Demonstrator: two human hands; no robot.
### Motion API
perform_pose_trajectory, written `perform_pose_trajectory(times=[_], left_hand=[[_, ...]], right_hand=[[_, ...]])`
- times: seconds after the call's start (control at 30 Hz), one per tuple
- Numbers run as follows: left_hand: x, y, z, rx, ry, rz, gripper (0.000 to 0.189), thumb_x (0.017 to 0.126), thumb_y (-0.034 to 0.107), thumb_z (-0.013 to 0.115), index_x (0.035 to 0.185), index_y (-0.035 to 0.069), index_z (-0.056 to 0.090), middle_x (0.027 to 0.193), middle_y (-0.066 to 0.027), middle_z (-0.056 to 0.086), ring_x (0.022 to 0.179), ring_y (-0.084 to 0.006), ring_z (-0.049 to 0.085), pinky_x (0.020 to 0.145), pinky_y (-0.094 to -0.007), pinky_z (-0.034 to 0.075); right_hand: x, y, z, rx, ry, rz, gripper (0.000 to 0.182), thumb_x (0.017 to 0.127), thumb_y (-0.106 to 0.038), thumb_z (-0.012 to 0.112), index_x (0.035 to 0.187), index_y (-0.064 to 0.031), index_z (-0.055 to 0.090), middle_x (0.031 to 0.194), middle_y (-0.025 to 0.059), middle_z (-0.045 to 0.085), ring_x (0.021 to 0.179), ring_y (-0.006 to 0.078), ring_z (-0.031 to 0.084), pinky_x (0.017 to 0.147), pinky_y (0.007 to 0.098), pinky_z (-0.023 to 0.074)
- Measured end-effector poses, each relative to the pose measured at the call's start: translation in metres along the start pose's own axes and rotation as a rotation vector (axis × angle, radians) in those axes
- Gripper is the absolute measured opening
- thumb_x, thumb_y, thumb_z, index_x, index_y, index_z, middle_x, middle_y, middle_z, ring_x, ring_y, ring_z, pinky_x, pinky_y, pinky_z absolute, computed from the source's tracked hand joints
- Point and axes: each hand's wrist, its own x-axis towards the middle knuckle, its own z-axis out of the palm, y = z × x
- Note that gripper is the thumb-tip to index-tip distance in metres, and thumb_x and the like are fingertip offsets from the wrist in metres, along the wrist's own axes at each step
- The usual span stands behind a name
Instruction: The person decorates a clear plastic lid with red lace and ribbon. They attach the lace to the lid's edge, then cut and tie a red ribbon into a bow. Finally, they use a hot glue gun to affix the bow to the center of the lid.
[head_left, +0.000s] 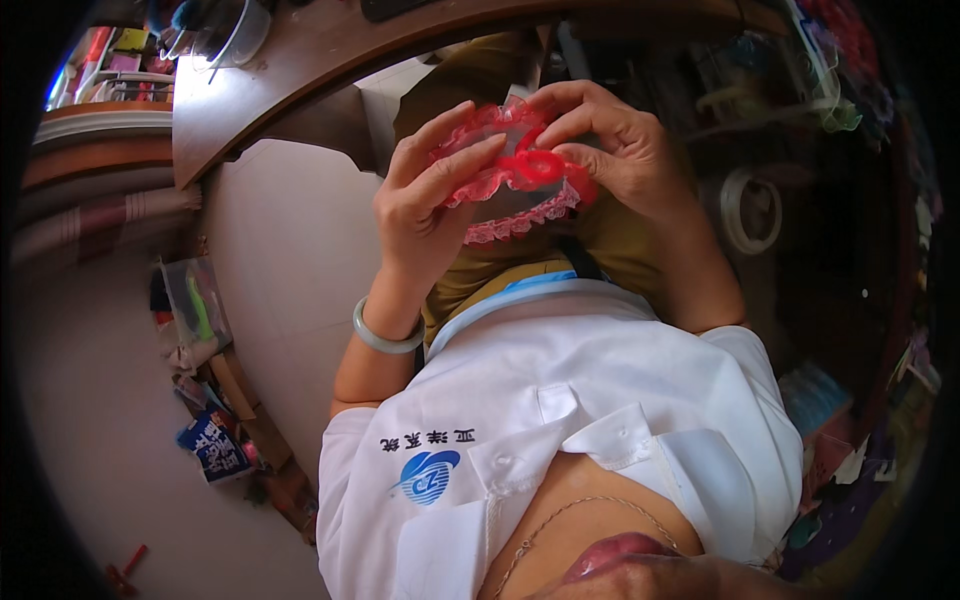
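Note:
Before my lap I hold a red, ruffled lace piece (491, 189) with a ring-like outline and a pinkish lace edge along its near side. A looped red strip (538, 166), possibly a ribbon or cord, lies over its right part. My left hand (435, 180) grips the lace piece from the left, its fingers spread along the ruffle. At the right, the thumb and fingers of my right hand (611, 146) pinch the red strip beside the ruffle. Fingers cover parts of both edges. What the piece is cannot be told.
A brown wooden table (315, 45) curves across the front, bearing a clear plastic cup (244, 34). On the floor to the left stand a translucent bin (196, 300) and cardboard boxes (255, 420). A white ring (750, 210) and dim shelving lie to the right.

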Motion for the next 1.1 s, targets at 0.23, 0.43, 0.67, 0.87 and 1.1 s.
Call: perform_pose_trajectory(times=[0.23,0.43,0.67,0.87,1.1], left_hand=[[-0.007,-0.005,0.003,0.042,0.024,0.067,0.040,0.064,-0.001,0.071,0.102,0.012,0.071,0.115,-0.0148,0.060,0.097,-0.0263,0.059,0.080,-0.0323,0.051],[-0.007,-0.007,0.002,0.024,0.001,0.107,0.037,0.063,0.005,0.072,0.100,0.011,0.072,0.115,-0.0151,0.061,0.094,-0.0270,0.059,0.079,-0.0325,0.049],[-0.006,-0.007,0.008,0.016,0.013,0.099,0.037,0.066,0.002,0.073,0.103,0.005,0.068,0.114,-0.0168,0.060,0.095,-0.0281,0.060,0.078,-0.0336,0.050],[-0.011,-0.014,0.018,-0.234,0.106,0.054,0.037,0.065,-0.004,0.074,0.100,0.003,0.064,0.114,-0.0200,0.059,0.097,-0.0285,0.059,0.077,-0.0335,0.051],[-0.012,-0.018,0.016,-0.060,0.026,0.166,0.038,0.063,-0.003,0.074,0.099,0.004,0.066,0.113,-0.0198,0.060,0.093,-0.0290,0.060,0.077,-0.0334,0.049]], right_hand=[[-0.004,0.000,-0.004,0.110,-0.075,0.040,0.013,0.078,-0.005,0.068,0.090,-0.0025,0.065,0.121,0.0145,0.052,0.112,0.0236,0.051,0.095,0.0334,0.0398],[0.000,-0.007,0.003,0.004,-0.042,-0.103,0.015,0.077,-0.005,0.068,0.092,-0.0044,0.065,0.126,0.0159,0.050,0.112,0.0251,0.051,0.095,0.0353,0.0394],[-0.003,-0.006,0.001,-0.204,-0.018,-0.077,0.014,0.077,-0.015,0.070,0.082,-0.0061,0.061,0.124,0.0152,0.051,0.111,0.0253,0.049,0.094,0.0361,0.0371],[-0.004,0.002,-0.003,-0.164,-0.094,0.013,0.019,0.079,-0.023,0.067,0.079,-0.0065,0.058,0.124,0.0146,0.049,0.114,0.0246,0.047,0.097,0.0363,0.0339],[-0.001,0.008,-0.005,0.032,-0.217,0.104,0.026,0.081,-0.029,0.068,0.080,-0.0050,0.057,0.124,0.0146,0.048,0.112,0.0232,0.047,0.096,0.0350,0.0351]])
